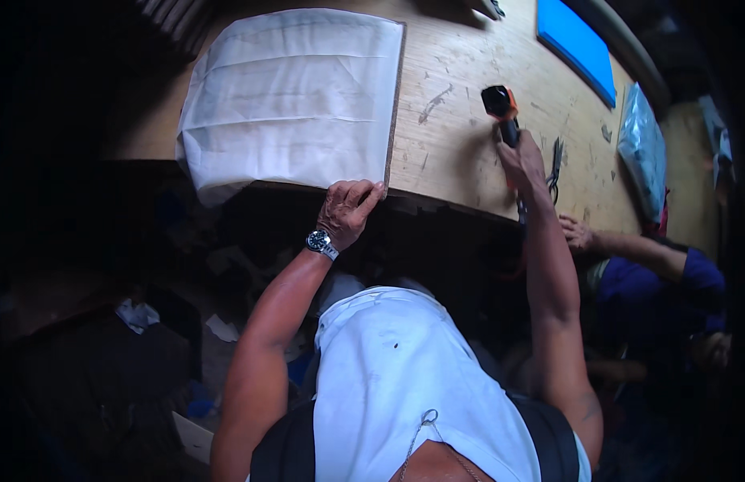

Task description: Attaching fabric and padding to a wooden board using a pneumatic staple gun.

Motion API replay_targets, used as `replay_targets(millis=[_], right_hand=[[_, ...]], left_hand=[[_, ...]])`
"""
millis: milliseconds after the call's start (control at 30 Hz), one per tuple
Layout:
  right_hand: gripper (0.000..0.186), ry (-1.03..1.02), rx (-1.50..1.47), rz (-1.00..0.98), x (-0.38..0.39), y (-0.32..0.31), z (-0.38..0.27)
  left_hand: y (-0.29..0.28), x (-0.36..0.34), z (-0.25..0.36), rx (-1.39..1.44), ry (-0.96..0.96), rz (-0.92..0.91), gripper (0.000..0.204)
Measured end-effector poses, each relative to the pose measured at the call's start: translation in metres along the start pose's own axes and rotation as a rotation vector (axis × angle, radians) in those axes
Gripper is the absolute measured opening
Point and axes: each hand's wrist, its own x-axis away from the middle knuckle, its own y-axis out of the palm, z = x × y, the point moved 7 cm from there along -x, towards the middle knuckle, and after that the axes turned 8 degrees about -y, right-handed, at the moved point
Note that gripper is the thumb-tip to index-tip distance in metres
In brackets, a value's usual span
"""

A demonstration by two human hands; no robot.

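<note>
A white fabric sheet (pixel 288 100) lies over a thin brown board at the left of the wooden table (pixel 436 161), its lower left part hanging past the front edge. My left hand (pixel 344 210), with a watch on the wrist, pinches the sheet's lower right corner at that edge. To the right, my right hand (pixel 523 165) grips the handle of a black and orange tool (pixel 498 103), which looks like a staple gun, held over the tabletop. Black scissors (pixel 555 169) lie just beside that hand.
A blue flat panel (pixel 575 48) lies at the back right, near a clear plastic package (pixel 639 149). A co-worker's hand (pixel 577 233) is at the table's front edge beside my right forearm, with a blue sleeve behind it. Dark clutter (pixel 135 317) sits below left.
</note>
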Motion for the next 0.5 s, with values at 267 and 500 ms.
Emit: replay_targets(millis=[267,500], right_hand=[[0.063,-0.221,-0.655,-0.497,0.104,0.031,-0.056],[0.063,-0.248,-0.518,-0.709,0.137,0.068,-0.085]], left_hand=[[-0.003,0.018,-0.015,0.133,0.038,0.071,0.033],[-0.001,0.02,-0.013,0.132,0.036,0.089,0.029]])
